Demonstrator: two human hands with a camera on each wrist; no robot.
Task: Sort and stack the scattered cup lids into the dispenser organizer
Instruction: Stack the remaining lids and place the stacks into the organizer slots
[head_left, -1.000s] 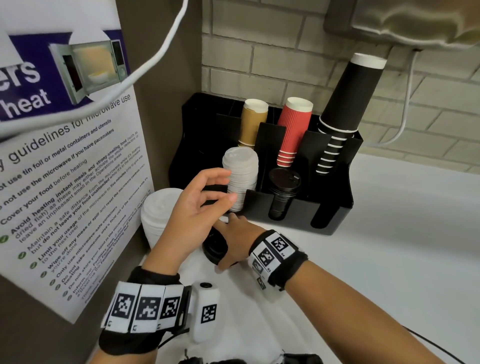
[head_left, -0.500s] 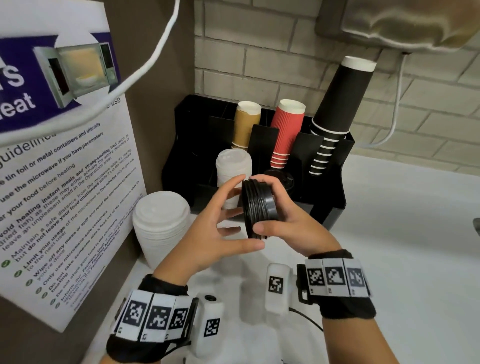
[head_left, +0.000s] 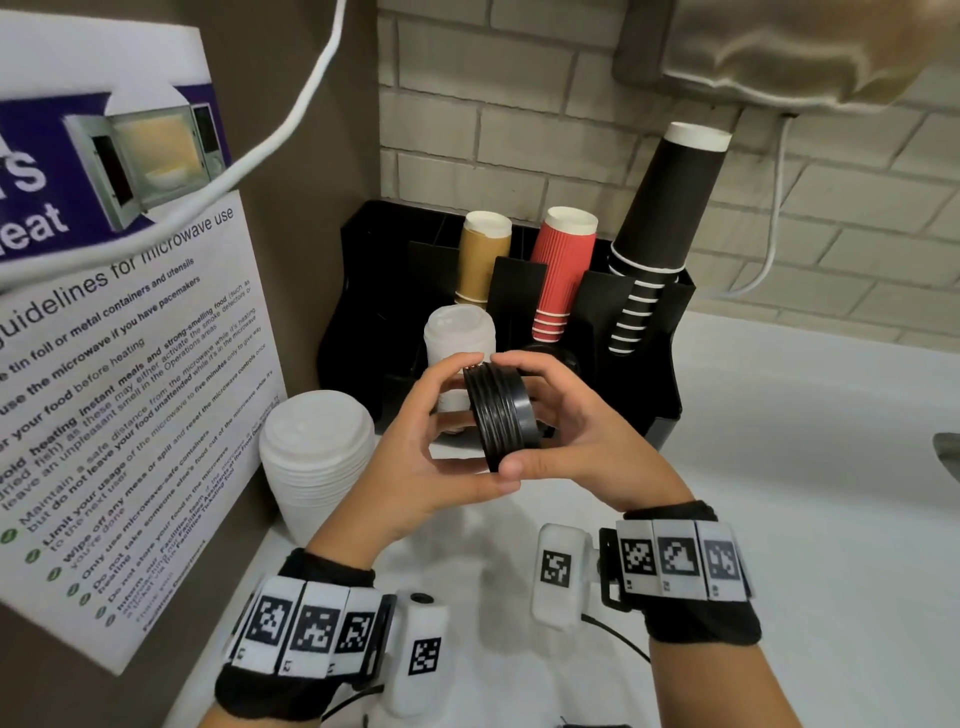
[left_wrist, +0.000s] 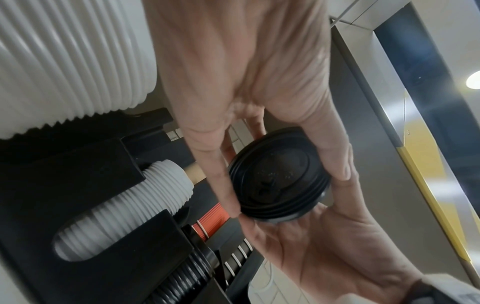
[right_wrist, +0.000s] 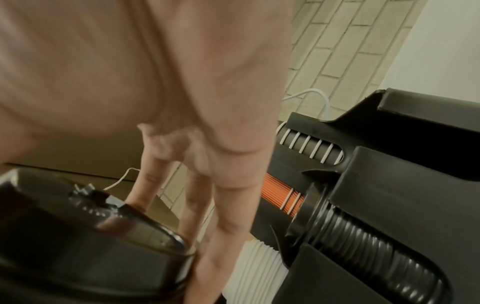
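- Stack of black lids (head_left: 500, 415) held on edge, clear of the counter (head_left: 779, 467), in front of the black dispenser organizer (head_left: 660, 395).
- Left hand (head_left: 415, 457) wrapped round the 9 o'clock side of the stack: fingertips (head_left: 462, 362) on the top rim, thumb (head_left: 488, 487) under the bottom rim. Grip firm on the lids.
- Right hand (head_left: 582, 441) wrapped round the 3 o'clock side, fingers over the top rim, thumb (head_left: 511, 465) at the 6 o'clock edge, touching the left thumb. Grip likewise closed round the lids.
- Seen from the left wrist: domed face of the stack (left_wrist: 279, 174) turned toward that camera, rim pinched between left fingers (left_wrist: 226, 197) and the right palm (left_wrist: 324, 257).
- Seen from the right wrist: lids (right_wrist: 85, 236) blurred at the 7 o'clock corner, right fingers (right_wrist: 231, 216) reaching down beside them.
- Narrow white lid stack (head_left: 457, 338) seated in an organizer slot at 11 o'clock from the hands.
- More black lids (left_wrist: 182, 279) lodged in the neighbouring slot, partly hidden behind the hands in the head view.
- Wider white lid stack (head_left: 317, 457) left standing on the counter at 9 o'clock from the hands, outside the organizer, next to the microwave guidelines poster (head_left: 130, 364).
- 3 cup stacks upended in the rear slots: tan cups (head_left: 483, 254), red cups (head_left: 561, 270), black cups (head_left: 660, 228).
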